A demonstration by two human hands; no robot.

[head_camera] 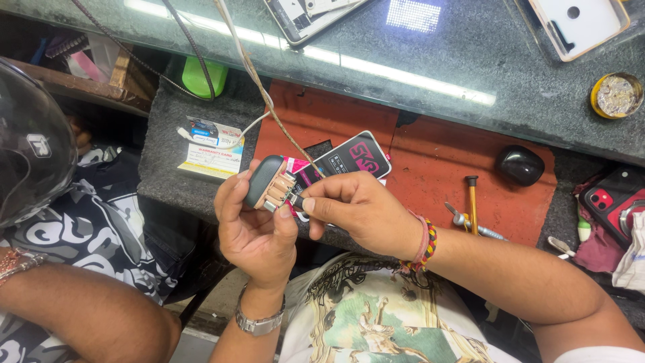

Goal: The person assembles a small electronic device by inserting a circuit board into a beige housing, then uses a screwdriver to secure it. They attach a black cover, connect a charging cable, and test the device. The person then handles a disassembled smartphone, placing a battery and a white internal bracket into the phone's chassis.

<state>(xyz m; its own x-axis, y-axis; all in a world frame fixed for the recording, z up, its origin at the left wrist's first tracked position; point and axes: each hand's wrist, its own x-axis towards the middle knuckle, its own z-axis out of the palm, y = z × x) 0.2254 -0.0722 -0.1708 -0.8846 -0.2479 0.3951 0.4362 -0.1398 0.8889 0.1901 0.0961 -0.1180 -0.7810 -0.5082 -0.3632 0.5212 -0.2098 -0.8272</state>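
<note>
The left hand (259,228) is closed round a small dark-grey rounded device (263,180), held up just above the lap and in front of the bench (470,60) edge — thumb on one side, fingers wrapped behind. Its lower end is open and shows pinkish-tan ribbed parts inside, so the casing looks at least partly off or open; whether anything has been fixed or swapped inside can't be told. The right hand (356,208) has thumb and forefinger pinched together on a tiny metal piece (293,199) right at that exposed end, touching the device; what the piece is — too small to tell. Judging by this, the work is mid-way: device opened and being picked at, not closed up again, and the tools untouched. A thin tan cable (269,101) runs down from the top of the view to approx. where the hands meet. Behind the hands, on the red mat (430,168), lies a phone (353,158) w/ a pink-and-black screen, next to a small card box (211,151). Further right: a small hammer (472,202), a screwdriver (470,223) and a black rounded object (519,165), all well apart from the hands. Another person's arm (80,309) sits at the lower left.
</note>
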